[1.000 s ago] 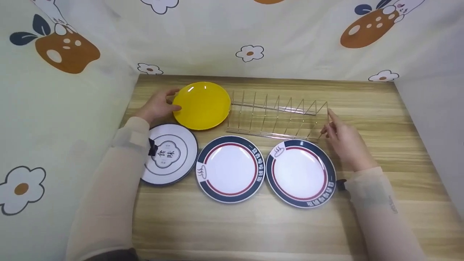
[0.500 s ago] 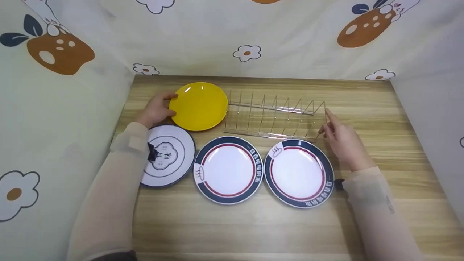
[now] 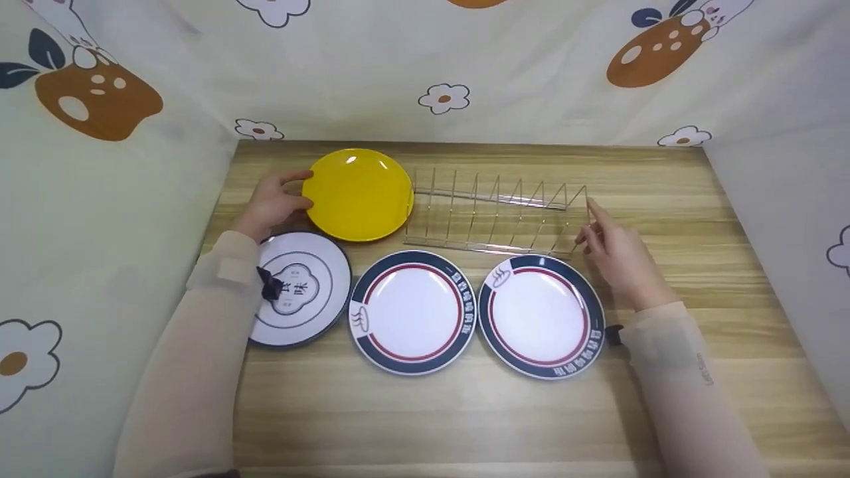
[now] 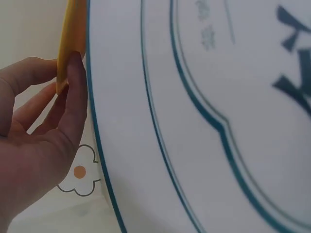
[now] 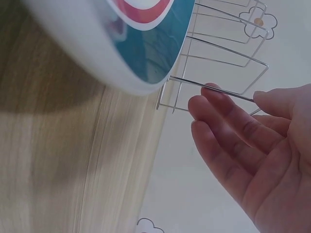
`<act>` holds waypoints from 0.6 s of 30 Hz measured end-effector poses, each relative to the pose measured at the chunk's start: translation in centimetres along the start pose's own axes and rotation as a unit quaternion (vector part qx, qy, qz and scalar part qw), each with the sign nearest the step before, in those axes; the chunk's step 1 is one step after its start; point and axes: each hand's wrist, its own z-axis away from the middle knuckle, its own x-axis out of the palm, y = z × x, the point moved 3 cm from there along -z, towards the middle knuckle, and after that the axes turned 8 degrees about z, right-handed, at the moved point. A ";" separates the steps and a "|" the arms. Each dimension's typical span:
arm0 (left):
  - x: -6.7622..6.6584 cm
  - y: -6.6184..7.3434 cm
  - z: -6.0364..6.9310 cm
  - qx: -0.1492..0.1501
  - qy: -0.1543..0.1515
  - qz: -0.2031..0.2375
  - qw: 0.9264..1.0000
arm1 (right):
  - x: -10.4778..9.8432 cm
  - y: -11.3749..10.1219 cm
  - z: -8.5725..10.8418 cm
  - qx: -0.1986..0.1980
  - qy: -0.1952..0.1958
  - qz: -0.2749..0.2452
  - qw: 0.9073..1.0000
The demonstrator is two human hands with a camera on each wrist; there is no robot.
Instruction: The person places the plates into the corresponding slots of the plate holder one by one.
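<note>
The left hand (image 3: pixel 271 204) pinches the yellow plate (image 3: pixel 358 194) by its rim, near the back left corner of the table (image 3: pixel 412 425). The right hand (image 3: pixel 621 255) pinches the end wire of the rack (image 3: pixel 488 249), which stands near the back edge.

Pale beige close-fitting fabric left sleeve (image 3: pixel 189 372), squarish raised patch (image 3: pixel 234 270) at its cuff, matching right sleeve (image 3: pixel 684 398) bearing small grey lettering (image 3: pixel 704 369), small black wrist attachments (image 3: pixel 270 284).
</note>
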 end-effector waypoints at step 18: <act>0.5 0.9 1.9 0.021 0.011 0.152 0.988 | 0.0 -0.1 0.2 -0.013 0.006 -0.009 1.000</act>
